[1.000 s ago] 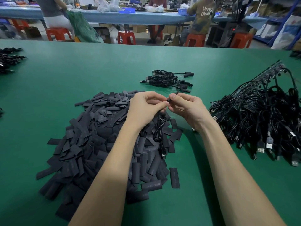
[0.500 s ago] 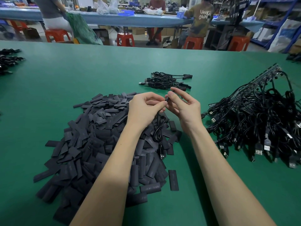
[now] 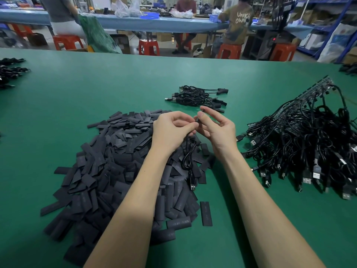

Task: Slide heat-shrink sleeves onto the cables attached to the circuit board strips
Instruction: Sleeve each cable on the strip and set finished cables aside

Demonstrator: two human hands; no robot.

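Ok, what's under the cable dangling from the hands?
The cable hangs over the pile of heat-shrink sleeves, its USB plug over them. Its upper end is hidden between left hand and right hand.

The green tabletop carries a heap of black sleeves, a small bundle of cables behind it, and a big tangle of cables on strips at right.

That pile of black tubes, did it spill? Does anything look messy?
Not really. The sleeve pile is just a loose heap on the green table. One sleeve lies apart at its right edge. Nothing looks broken.
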